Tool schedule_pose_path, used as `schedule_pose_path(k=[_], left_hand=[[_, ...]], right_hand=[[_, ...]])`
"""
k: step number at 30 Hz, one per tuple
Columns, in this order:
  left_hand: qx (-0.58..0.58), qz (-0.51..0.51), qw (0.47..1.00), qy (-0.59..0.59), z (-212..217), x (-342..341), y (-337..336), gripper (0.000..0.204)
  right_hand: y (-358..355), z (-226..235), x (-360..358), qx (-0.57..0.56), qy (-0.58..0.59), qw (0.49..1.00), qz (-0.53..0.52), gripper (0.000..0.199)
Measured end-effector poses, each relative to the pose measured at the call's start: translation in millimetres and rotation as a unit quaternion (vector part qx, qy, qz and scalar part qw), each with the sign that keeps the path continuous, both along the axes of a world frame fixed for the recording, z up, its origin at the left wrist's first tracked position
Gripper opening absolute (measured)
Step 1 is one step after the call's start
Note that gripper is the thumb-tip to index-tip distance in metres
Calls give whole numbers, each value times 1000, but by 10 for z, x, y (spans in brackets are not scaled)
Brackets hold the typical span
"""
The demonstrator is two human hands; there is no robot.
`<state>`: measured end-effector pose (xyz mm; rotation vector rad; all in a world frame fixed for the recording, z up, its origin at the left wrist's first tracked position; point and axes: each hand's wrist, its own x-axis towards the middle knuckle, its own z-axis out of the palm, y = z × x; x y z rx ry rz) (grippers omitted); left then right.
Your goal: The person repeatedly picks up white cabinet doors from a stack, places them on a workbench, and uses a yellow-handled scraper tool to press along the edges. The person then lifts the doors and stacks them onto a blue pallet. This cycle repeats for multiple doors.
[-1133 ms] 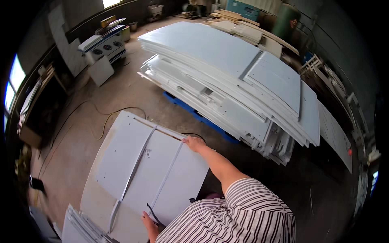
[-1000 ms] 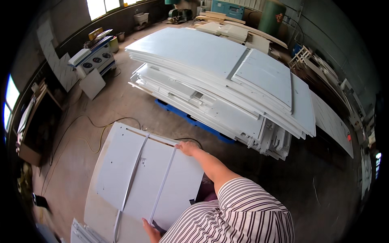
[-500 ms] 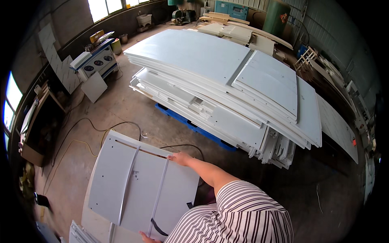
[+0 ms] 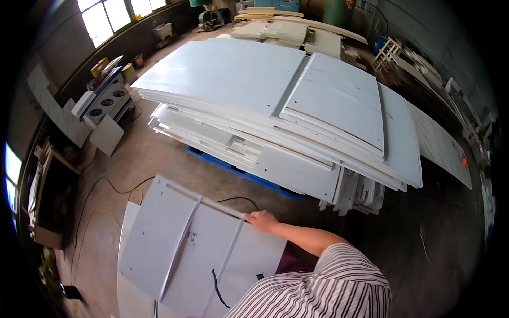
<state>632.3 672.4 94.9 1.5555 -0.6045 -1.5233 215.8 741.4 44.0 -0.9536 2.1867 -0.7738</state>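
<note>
My right hand (image 4: pixel 261 220) is closed over the far edge of a white panel (image 4: pixel 159 238), near its far right corner. Across the panel's face run two narrow white strips (image 4: pixel 181 246), and the hand is beside the far end of the right one. A curved black strip (image 4: pixel 218 289) lies on the near part of the panel, with a small dark square patch to its right. The panel's near edge runs out of the picture and partly behind my striped shirt. My left hand does not show. Beneath the panel, another pale board (image 4: pixel 127 222) sticks out on the left.
A tall stack of white panels (image 4: pixel 222 69) rests on a blue pallet (image 4: pixel 238 174) ahead. Black and yellow cables (image 4: pixel 101 211) snake over the floor at left. A white and blue cabinet (image 4: pixel 110 100) and a dark open cabinet (image 4: pixel 55 196) stand along the left wall.
The panel has shifted right in my right hand's grip, uncovering more of the board beneath. My left hand, partly seen at the near edge before, has left the picture. The view has turned slightly.
</note>
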Motion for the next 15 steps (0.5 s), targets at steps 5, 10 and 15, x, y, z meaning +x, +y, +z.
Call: schedule_pose_path(k=[5, 10, 15], left_hand=[[-25, -100, 991, 85, 171, -775, -472, 64], [-6, -395, 894, 211, 588, -2743, -1244, 52], [39, -502, 852, 143, 642, -5053, -1602, 27]], right_hand=[[1131, 379, -806, -113, 51, 967, -222, 52], [2066, 925, -1530, -126, 58, 910, -391, 55], [2891, 1300, -2376, -131, 57, 847, -511, 60]])
